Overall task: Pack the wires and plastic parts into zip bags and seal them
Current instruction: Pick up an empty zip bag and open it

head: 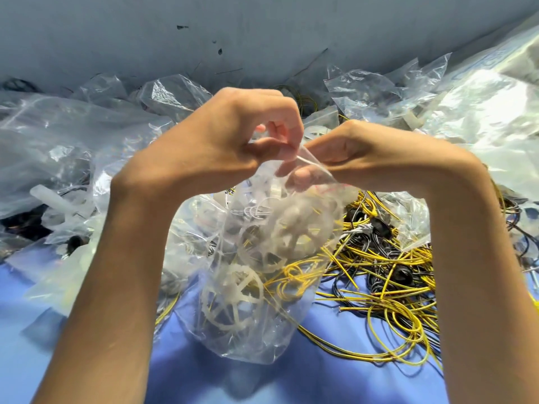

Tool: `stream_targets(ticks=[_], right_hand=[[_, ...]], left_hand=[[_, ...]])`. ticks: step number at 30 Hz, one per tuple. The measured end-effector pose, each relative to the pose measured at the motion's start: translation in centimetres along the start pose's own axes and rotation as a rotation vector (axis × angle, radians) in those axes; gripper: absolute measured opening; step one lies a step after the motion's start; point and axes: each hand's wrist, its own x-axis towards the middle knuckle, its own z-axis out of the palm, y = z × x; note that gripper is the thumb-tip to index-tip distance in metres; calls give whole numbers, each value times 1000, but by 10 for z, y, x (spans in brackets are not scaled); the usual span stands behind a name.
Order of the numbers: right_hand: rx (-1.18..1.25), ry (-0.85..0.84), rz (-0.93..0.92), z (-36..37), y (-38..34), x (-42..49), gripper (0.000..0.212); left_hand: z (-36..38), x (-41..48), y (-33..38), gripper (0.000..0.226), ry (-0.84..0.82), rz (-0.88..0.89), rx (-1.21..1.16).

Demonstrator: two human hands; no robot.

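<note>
A clear zip bag (250, 325) hangs in the middle of the view, lifted off the blue surface. Inside it are white wheel-shaped plastic parts (233, 298) and a coil of yellow wire (294, 278). My left hand (221, 141) and my right hand (361, 153) meet at the bag's top edge, both pinching the zip strip, fingers closed on the plastic. Whether the strip is closed along its length cannot be told.
Loose yellow and black wires (390, 275) lie tangled on the blue table (335, 383) to the right. Crumpled clear bags (52, 147) pile up at the left and back, more (481, 112) at the right. A grey wall (175, 33) rises behind.
</note>
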Motion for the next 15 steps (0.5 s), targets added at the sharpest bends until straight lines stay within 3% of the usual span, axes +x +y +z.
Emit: stream_targets(ticks=[8, 12, 15], right_hand=[[171, 10, 20, 3, 7, 4, 34], [163, -2, 16, 2, 6, 4, 58], [200, 19, -14, 0, 7, 2, 57]], left_hand=[[-4, -2, 0, 3, 48, -9, 34], [-5, -4, -1, 3, 42, -103, -25], [-4, -5, -3, 6, -71, -220, -16]])
